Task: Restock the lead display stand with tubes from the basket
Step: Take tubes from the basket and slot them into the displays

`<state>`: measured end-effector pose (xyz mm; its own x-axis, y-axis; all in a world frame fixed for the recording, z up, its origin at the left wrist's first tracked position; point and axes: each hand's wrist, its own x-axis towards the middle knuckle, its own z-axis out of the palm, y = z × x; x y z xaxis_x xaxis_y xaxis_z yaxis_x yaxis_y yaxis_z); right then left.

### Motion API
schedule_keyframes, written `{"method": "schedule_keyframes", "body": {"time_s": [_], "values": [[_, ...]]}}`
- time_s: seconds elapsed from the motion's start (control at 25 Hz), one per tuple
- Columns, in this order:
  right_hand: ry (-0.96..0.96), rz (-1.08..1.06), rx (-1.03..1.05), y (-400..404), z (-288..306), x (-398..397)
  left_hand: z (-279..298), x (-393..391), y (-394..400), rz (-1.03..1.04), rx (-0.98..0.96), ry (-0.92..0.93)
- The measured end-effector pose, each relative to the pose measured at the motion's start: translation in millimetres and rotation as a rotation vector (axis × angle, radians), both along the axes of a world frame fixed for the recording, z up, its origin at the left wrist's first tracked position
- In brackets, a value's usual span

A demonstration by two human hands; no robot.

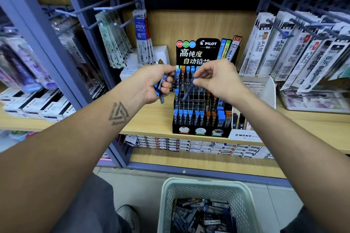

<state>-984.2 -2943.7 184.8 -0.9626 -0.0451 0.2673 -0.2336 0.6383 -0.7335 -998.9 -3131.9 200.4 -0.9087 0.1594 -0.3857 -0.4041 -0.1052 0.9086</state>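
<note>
Right hand (217, 79) pinches one tube (188, 91) over the stand (200, 119); left hand (155, 83) grips spare tubes (161, 89).

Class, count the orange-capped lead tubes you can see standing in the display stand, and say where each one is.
About 5: one in the back row near the left hand, four in the front row right of centre. Hands may hide more.

Wooden shelf (151, 119), blue-grey metal upright (91, 43). Refill packs on pegs: BRFV pack (141, 32) left, JF-0.5 packs (265, 43) right. White MONO box (244, 135) at shelf's front edge. Pilot boxes (43, 108) far left. Stacked small boxes (189, 144) on the shelf below. Grey shoe (128, 215) on floor.
</note>
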Motion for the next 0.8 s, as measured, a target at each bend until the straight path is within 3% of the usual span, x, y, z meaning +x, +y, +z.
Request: {"method": "schedule_keyframes", "body": {"time_s": [0.8], "values": [[0.0,0.072,0.171,-37.9,-6.5,-9.8,1.7,0.7,-13.7,0.024,-0.019,-0.001]]}}
